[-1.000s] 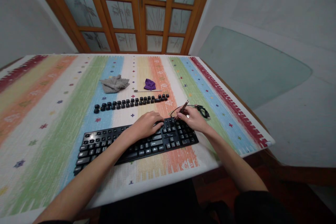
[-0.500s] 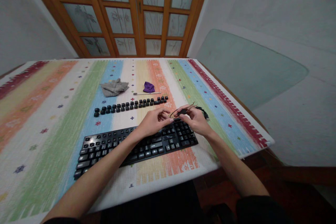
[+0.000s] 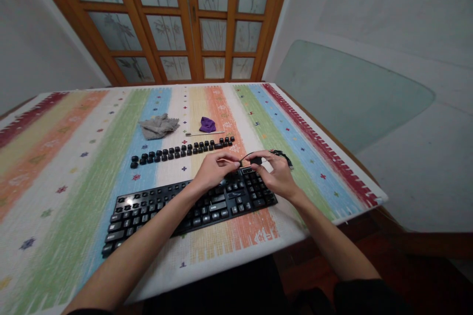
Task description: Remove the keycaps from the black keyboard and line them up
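Note:
My right hand [image 3: 275, 172] pinches a small black piece with thin wire, which looks like a wire keycap puller [image 3: 255, 160]. Its wire end reaches toward my left hand [image 3: 216, 170], whose thumb and fingers are pressed together; what they grip there is too small to make out. Both hands are over the far right part of a black keyboard [image 3: 218, 205], partly covered by my left forearm. Keycaps are off along its upper rows. Behind it, loose black keycaps [image 3: 177, 151] stand in two rows. A bundled black cable [image 3: 284, 156] lies just beyond my right hand.
A crumpled grey cloth [image 3: 158, 126], a bunched purple cloth [image 3: 207, 124] and a thin stick-like brush [image 3: 203, 134] lie beyond the keycap rows. The striped tablecloth [image 3: 74, 192] covers the table, whose right edge faces a wall. Wooden glazed doors [image 3: 194, 15] stand behind.
The wire between my hands has turned, and its right end no longer sticks up above my right fingers. Both hands stay close together over the keyboard's far edge. The view shifts slightly.

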Tool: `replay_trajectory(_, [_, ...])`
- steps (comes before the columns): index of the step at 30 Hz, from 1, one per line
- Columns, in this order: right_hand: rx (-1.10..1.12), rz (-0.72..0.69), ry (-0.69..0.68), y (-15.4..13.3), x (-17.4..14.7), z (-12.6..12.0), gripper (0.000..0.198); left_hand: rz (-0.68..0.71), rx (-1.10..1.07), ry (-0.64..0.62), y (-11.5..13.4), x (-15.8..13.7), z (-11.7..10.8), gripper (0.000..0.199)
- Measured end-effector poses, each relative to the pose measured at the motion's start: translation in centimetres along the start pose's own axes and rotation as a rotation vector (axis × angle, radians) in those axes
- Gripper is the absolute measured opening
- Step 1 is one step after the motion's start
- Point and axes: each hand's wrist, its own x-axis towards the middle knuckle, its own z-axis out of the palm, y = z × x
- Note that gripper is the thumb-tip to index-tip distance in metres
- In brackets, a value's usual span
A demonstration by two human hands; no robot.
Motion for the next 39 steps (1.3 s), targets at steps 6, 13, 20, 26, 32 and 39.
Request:
replay_trajectory(6, [0.149,0.11,0.032,0.7,0.1,0.0,0.015,0.057,0.035,-0.033,0.3,0.1,0.1,0.025])
replay_trajectory(13, [0.265,0.156,-0.009,1.2,0.1,-0.4,0.026,0.087,0.075,-0.153,0.2,0.9,-0.2,0.025])
replay_trajectory(20, [0.28,0.16,0.003,1.8,-0.3,-0.5,0.019,0.265,0.393,-0.052,-0.2,3.4,-1.2,0.022])
replay_trajectory(26, [0.273,0.177,0.02,2.3,-0.8,-0.9,0.016,0.428,0.828,0.046,-1.4,8.1,-1.5,0.01])
replay_trajectory(32, [0.283,0.189,0.039,3.1,-1.6,-1.3,0.014,0.468,0.92,0.026,-2.7,11.0,-1.3,0.008])
replay_trajectory(39, [0.275,0.216,0.023,3.6,-2.0,-1.5,0.013,0.483,0.984,0.011,-3.9,12.0,-1.2,0.009])
